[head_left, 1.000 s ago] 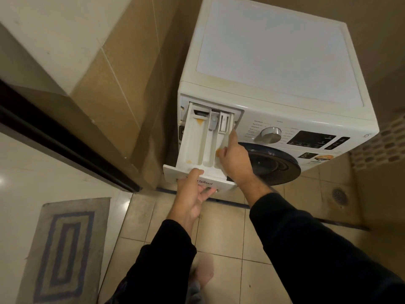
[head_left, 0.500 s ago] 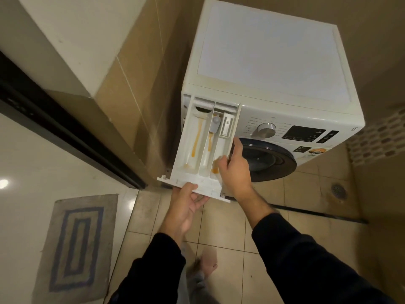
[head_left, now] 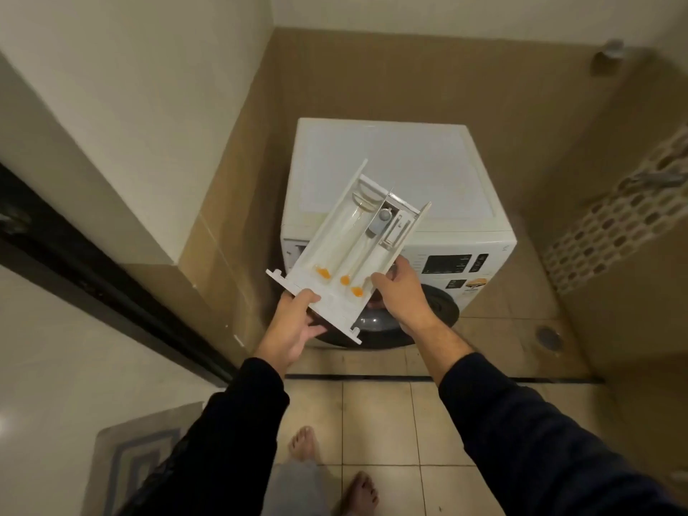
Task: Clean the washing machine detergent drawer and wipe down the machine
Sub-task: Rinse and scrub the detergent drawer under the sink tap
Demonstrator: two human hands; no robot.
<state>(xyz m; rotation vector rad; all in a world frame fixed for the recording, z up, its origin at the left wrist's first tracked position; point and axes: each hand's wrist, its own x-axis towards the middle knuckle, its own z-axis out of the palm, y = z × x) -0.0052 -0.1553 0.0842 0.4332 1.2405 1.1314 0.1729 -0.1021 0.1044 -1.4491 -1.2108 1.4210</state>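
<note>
The white detergent drawer (head_left: 346, 251) is out of the machine and held in the air, tilted, in front of the white front-loading washing machine (head_left: 428, 173). Orange residue sits in small pools at its front end, and a grey cap lies in a rear compartment. My left hand (head_left: 294, 329) grips the drawer's front panel from below. My right hand (head_left: 402, 296) holds its right side wall. The empty drawer slot (head_left: 298, 251) shows at the machine's upper left. The drawer and my right hand hide part of the dark door.
The machine stands in a tiled corner, with a beige wall close on its left. A floor drain (head_left: 548, 336) lies to the right. A grey and blue mat (head_left: 134, 467) lies at the lower left beside a dark door track (head_left: 111, 292). My bare feet (head_left: 357, 493) stand on tiles.
The drawer has come fully out of its slot and been lifted, tilted, with both hands still on it. The view has pulled back from the machine.
</note>
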